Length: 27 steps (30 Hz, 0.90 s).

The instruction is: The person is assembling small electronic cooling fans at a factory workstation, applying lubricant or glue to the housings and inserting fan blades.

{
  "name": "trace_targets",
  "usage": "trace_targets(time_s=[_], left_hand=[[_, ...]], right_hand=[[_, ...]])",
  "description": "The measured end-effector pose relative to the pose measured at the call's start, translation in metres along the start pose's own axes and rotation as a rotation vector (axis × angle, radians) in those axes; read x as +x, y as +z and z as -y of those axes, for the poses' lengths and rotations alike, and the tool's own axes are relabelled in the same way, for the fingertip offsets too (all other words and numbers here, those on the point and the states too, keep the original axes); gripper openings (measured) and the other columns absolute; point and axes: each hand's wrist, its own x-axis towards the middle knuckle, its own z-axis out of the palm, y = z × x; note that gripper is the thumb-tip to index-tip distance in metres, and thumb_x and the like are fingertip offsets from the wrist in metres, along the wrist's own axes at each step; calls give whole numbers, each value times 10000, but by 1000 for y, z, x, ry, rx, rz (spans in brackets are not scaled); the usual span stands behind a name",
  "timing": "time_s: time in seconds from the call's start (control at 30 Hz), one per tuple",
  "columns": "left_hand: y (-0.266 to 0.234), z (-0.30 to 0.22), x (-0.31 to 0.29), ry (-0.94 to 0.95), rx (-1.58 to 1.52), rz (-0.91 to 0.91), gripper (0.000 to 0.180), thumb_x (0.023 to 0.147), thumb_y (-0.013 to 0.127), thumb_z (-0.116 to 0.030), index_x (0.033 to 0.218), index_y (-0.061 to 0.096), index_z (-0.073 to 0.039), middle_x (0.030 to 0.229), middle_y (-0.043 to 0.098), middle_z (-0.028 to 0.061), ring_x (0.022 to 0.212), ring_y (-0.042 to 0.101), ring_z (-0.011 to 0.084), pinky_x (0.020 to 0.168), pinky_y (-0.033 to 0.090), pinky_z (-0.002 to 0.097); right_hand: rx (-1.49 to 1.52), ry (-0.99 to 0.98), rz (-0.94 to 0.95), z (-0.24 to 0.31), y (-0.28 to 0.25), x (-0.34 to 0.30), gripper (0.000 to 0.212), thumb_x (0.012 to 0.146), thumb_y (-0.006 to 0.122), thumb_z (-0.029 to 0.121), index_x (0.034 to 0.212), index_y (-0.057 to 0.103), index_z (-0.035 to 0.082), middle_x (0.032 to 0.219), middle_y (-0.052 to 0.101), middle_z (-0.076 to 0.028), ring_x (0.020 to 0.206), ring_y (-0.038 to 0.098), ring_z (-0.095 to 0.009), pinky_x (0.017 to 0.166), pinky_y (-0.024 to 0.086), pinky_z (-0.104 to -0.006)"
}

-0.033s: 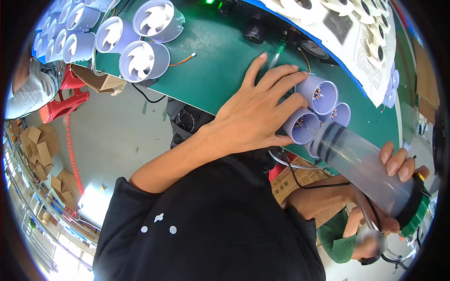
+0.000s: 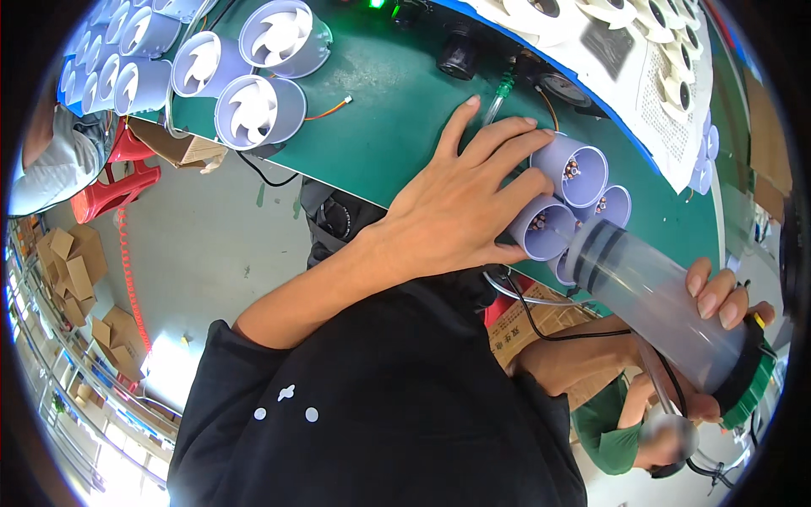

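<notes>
My left hand [image 2: 456, 203] rests over the green table's near edge, its thumb and fingers bent round two lavender cup-shaped fan housings. One is the upper housing [image 2: 551, 167], the other the lower housing [image 2: 522, 230]. Copper-wound motor cores show inside them. Another lavender housing [image 2: 623, 203] stands beside these, and one more is partly hidden below. In my right hand [image 2: 716, 291] is a large translucent dispensing syringe [image 2: 650, 296] with a green end cap [image 2: 752, 384]. It lies tilted, its narrow tip reaching into the lower housing. My right palm is hidden behind the barrel.
Several lavender housings with white fan blades [image 2: 253, 110] stand at the upper left. White impellers [image 2: 659, 17] lie on a paper-covered board at the upper right. A black cable [image 2: 583, 336] hangs by the syringe. Co-workers sit at the left and lower right, near a red stool [image 2: 118, 188].
</notes>
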Motion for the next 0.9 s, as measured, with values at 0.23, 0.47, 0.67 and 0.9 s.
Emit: trace_targets(time_s=[0.23,0.47,0.67,0.9], left_hand=[[-3,-4,0,9,7,10,662,529,858,-328,1123,586,-223,1434,386,89,1340,346,302,1114,180,587],[-3,-6,3,39,49,39,699,552,855,-348,1191,574,-307,1368,422,135,1283,389,320,1061,236,631],[-5,-5,1,6,33,22,758,497,867,-326,1203,590,-327,1442,386,89,1311,373,303,1095,201,611],[-5,-5,1,-1,21,47,771,498,861,-325,1219,589,-333,1444,384,90,1298,385,303,1094,202,615]], right_hand=[[58,-118,-366,17,-19,-6,1067,581,853,571,1336,347,12,1104,386,-67,1033,360,-227,866,301,-408],[65,-55,-251,-4,-16,2,932,774,675,618,1416,305,53,1192,377,-89,1096,350,-272,1020,266,-480],[104,-41,-269,-13,-12,4,972,768,667,638,1415,295,16,1180,409,-112,1061,390,-267,978,283,-476],[94,-85,-396,-22,1,9,915,780,617,634,1346,368,-41,1079,472,-135,963,432,-276,904,322,-462]])
